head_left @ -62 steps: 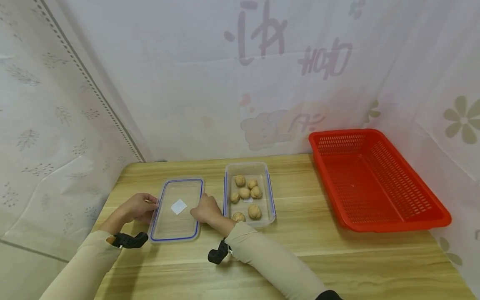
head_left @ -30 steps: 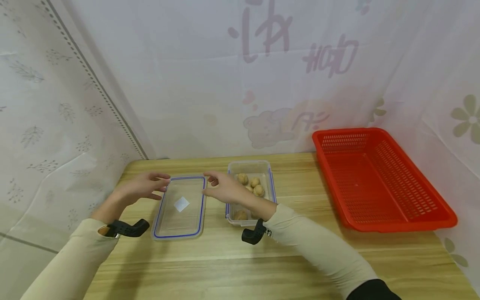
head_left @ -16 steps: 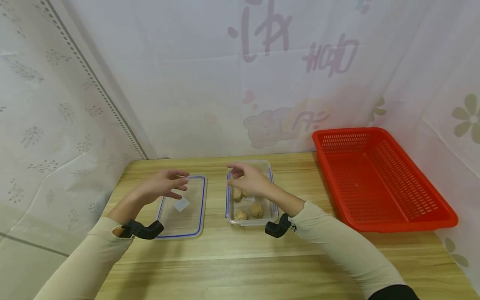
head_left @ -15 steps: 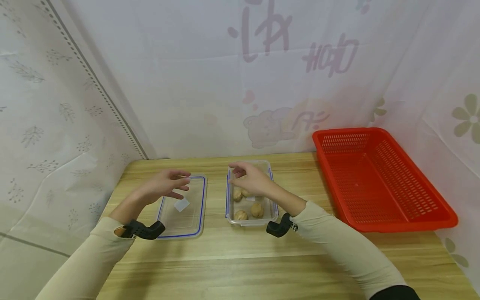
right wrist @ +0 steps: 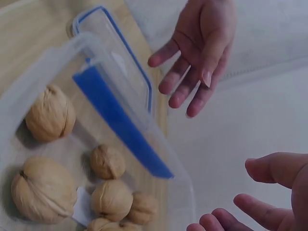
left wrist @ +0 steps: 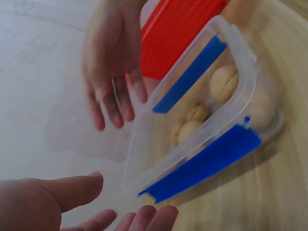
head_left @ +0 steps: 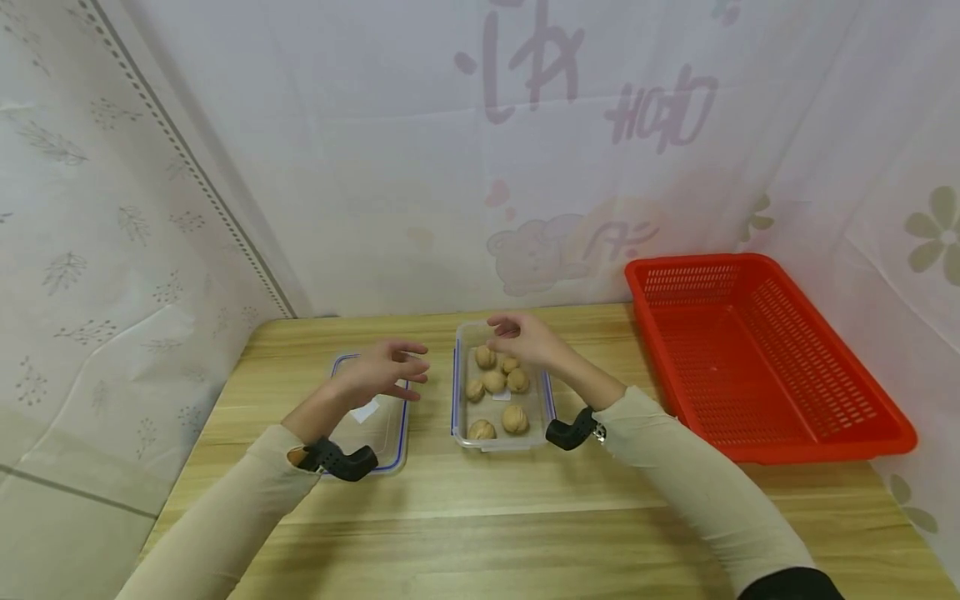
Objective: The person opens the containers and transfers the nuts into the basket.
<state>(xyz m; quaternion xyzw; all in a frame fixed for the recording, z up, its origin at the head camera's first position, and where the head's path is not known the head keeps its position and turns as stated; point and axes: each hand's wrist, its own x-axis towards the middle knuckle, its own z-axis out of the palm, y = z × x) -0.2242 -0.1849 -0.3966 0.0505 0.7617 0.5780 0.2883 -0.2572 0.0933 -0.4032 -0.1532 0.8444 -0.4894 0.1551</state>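
A clear plastic food container (head_left: 480, 443) with blue side clips stands mid-table, holding several walnuts (head_left: 515, 418). To its left lies its flat lid (head_left: 402, 433), edged with a blue seal and partly covered by my left hand (head_left: 382, 371). That hand hovers above the lid, fingers spread and holding nothing. Above the container's far right part is my right hand (head_left: 528, 340), its fingers loosely bent with nothing between them. In the right wrist view, walnuts (right wrist: 43, 189) lie on the container's floor beside a small white paper. Both hands appear apart from the container.
A red plastic basket (head_left: 757, 454) with slotted walls stands at the table's right. The wooden table (head_left: 480, 542) meets a pale printed curtain (head_left: 375, 167) behind it and on both sides.
Both hands have left the lid's sides, where they were earlier, and moved right. The left is now over the lid's right side, the right over the container. Lid and container stay put.
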